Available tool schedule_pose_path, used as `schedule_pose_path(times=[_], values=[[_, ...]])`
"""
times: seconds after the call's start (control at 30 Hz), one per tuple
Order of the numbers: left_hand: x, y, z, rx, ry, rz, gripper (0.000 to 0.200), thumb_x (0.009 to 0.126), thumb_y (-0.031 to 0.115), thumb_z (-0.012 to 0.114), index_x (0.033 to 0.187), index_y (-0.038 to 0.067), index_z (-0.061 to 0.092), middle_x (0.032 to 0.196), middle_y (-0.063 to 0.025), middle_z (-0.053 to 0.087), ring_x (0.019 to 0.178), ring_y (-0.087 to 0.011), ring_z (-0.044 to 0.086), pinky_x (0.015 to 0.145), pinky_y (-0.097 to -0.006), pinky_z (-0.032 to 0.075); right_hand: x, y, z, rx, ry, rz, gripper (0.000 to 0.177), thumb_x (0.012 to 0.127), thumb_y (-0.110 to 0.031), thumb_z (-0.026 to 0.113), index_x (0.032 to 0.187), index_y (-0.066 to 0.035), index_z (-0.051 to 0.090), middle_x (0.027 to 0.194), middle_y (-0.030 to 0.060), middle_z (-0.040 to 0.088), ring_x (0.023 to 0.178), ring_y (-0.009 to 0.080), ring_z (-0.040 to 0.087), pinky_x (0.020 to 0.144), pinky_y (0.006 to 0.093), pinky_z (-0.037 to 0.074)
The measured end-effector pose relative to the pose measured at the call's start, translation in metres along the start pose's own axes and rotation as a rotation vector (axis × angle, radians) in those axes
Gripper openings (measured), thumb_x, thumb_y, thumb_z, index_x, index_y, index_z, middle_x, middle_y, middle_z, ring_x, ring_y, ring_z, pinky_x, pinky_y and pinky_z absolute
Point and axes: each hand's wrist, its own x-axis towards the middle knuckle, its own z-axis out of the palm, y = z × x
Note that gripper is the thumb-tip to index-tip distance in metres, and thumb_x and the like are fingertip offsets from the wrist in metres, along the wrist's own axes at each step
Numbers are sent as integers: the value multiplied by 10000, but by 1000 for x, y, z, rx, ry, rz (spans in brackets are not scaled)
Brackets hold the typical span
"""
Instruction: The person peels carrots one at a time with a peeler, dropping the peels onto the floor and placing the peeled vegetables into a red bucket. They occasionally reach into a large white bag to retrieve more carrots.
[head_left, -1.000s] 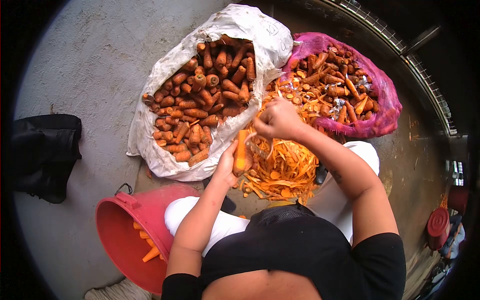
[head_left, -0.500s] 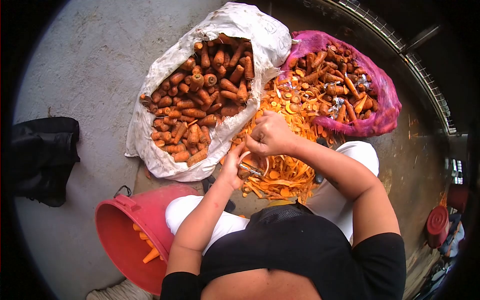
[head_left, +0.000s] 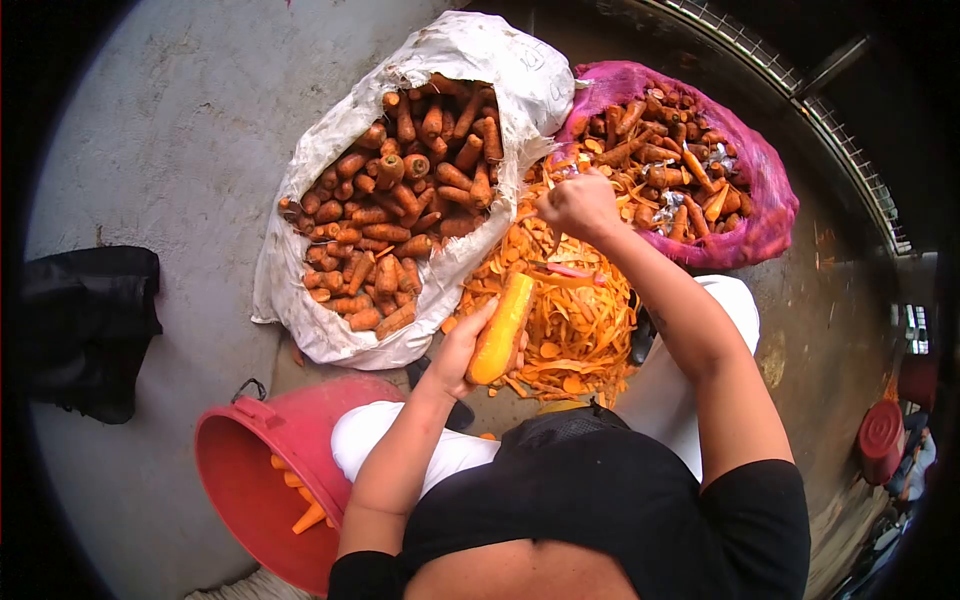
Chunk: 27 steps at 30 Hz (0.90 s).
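Observation:
In my left hand (head_left: pixel 457 352) is a thick carrot (head_left: pixel 502 330), peeled to bright orange on the side facing up. The fingers wrap round its lower half, and its far end points up toward the peelings. My right hand (head_left: pixel 580 205) is closed on a peeler, mostly hidden in the fist, beyond the carrot and apart from it. A thin strip hangs just below these fingers. Beneath both hands spreads a heap of carrot peelings (head_left: pixel 575 335) and cut ends. A slim pink item (head_left: pixel 572 271) shows over the heap, just right of the carrot's tip.
A white sack (head_left: pixel 290 270) full of unpeeled carrots lies open ahead on the left. Right of it is a pink mesh sack (head_left: pixel 775 200) with more carrots. A red bucket (head_left: pixel 290 430), tipped beside my left leg, holds several peeled carrots. Dark cloth (head_left: pixel 90 330) lies far left.
My right hand has moved up and away from the carrot, over the heap. The peeler no longer lies across the carrot, whose peeled side now faces up in my left hand.

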Motion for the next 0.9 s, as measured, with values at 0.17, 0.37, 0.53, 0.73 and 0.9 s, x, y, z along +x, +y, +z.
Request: schedule_pose_path(times=[0.17, 0.37, 0.53, 0.73, 0.9], values=[[7, 4, -9, -43, 113, 72, 429, 987, 418, 343, 1147, 50, 494, 846, -111, 609, 718, -222, 651, 636, -352, 559, -5, -16, -15, 81, 146, -86, 379, 811, -303, 533, 502, -118, 649, 440, 66, 534, 422, 248, 517, 670, 360, 446], [26, 4, -11, -216, 291, 173, 365, 957, 337, 449, 1087, 11, 548, 870, -105, 639, 746, -251, 651, 718, -386, 565, -27, -64, -18, 465, 152, -379, 309, 732, -244, 603, 451, -116, 595, 449, 53, 514, 451, 235, 484, 546, 344, 386], [35, 2, -15, -298, 258, 54, 367, 953, 356, 440, 1030, 23, 572, 853, -121, 652, 717, -238, 652, 651, -373, 557, -36, -73, -6, 384, 160, -518, 313, 716, -216, 608, 426, -110, 555, 459, 47, 523, 467, 237, 485, 537, 357, 362], [32, 4, -2, -217, 153, 39, 396, 979, 364, 359, 1019, 24, 558, 817, -124, 638, 687, -236, 644, 578, -369, 541, -38, -67, -3, 372, 156, -476, 326, 723, -210, 599, 415, -112, 548, 458, 46, 530, 471, 240, 496, 537, 364, 363], [24, -4, -1, -66, 155, 121, 379, 986, 370, 377, 1129, 44, 507, 832, -99, 618, 700, -208, 633, 621, -326, 545, -21, -38, -3, 355, 96, -276, 328, 731, -226, 574, 424, -109, 569, 450, 59, 528, 447, 248, 507, 549, 370, 390]])
